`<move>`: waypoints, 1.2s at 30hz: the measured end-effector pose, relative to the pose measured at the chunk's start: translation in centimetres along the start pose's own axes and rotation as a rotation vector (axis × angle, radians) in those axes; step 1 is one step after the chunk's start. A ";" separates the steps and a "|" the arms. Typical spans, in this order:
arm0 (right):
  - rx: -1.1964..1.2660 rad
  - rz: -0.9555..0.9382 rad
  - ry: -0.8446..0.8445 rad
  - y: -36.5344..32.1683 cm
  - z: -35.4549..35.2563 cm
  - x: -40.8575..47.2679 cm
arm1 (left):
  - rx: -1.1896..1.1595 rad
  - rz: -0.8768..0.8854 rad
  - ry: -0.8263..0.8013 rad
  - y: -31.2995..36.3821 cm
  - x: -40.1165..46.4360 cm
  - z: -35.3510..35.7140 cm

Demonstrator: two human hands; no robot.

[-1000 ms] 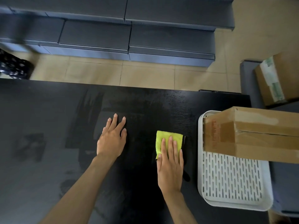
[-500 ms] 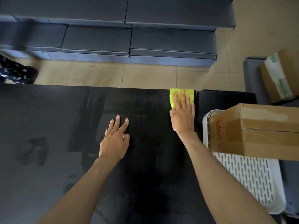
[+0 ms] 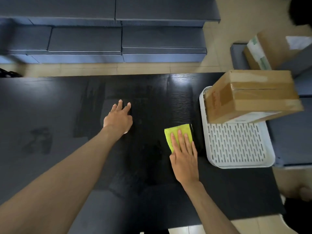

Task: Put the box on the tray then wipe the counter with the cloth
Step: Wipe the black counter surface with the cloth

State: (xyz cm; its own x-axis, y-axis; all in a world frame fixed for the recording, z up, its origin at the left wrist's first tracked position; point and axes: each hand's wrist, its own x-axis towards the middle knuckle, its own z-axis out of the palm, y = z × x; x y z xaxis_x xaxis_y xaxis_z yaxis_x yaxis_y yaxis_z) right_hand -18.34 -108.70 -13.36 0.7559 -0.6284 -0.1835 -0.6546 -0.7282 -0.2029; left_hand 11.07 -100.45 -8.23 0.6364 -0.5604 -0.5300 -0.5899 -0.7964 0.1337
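While both forearms are extended from the near edge, the black worktop (image 3: 152, 191) is seen to carry every item of the task. Nearest, the right hand (image 3: 184, 159) is laid flat on the yellow-green cloth (image 3: 177, 132), its fingers straight and held close together, so that the cloth is pressed against the surface rather than gripped. The far part of the cloth is left uncovered beyond the fingertips. The cloth is located just beside the left rim of the white slotted tray (image 3: 236, 146), which sits at the right end of the worktop. Farther in and to the left, the left hand (image 3: 119, 119) is placed palm down on the bare surface, its fingers straight and slightly spread; nothing is held by it. Streaks and darker smears (image 3: 91, 107) are noted on the surface left of that hand. On the far half of the tray the taped cardboard box (image 3: 251, 97) is seated, overhanging the tray's right rim; the near half of the tray is left uncovered. Beyond the worktop, a tiled floor (image 3: 143, 69) and stacked dark grey units (image 3: 118, 39) are recorded. At far right, a second cardboard box (image 3: 270, 53) is observed on a grey surface.
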 end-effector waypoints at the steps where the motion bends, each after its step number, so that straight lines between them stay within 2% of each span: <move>1: 0.006 0.005 -0.003 -0.1 0.3 -2.1 | 0.025 0.014 -0.021 -0.1 -0.2 -0.7; 4: 0.009 0.032 -0.013 -0.7 1.1 -8.2 | 0.069 0.050 -0.063 -0.5 -1.1 -1.8; 8: -0.014 0.024 -0.035 -1.7 2.0 -14.4 | 0.132 0.107 -0.062 -2.1 -2.8 0.0; 13: -0.043 -0.035 -0.063 -0.8 2.0 -14.1 | 0.094 0.116 0.002 -3.9 -3.6 1.1; 17: -0.060 -0.091 -0.066 -0.5 1.6 -9.3 | 0.092 0.127 0.081 -4.7 -2.0 0.8; 28: 0.001 -0.086 0.000 -3.1 -0.6 11.2 | 0.056 0.063 0.140 -3.5 -1.1 1.8; 36: 0.030 -0.158 0.044 -4.6 -2.6 25.0 | 0.065 0.043 0.164 -3.6 -1.0 2.2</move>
State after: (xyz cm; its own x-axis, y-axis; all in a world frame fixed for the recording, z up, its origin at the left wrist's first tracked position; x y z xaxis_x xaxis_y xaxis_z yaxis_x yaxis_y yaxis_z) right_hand 3.60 -121.76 -14.55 0.8487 -0.5183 -0.1051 -0.5268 -0.8110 -0.2547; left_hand 11.44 -96.55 -9.98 0.6792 -0.6274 -0.3809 -0.6457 -0.7575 0.0962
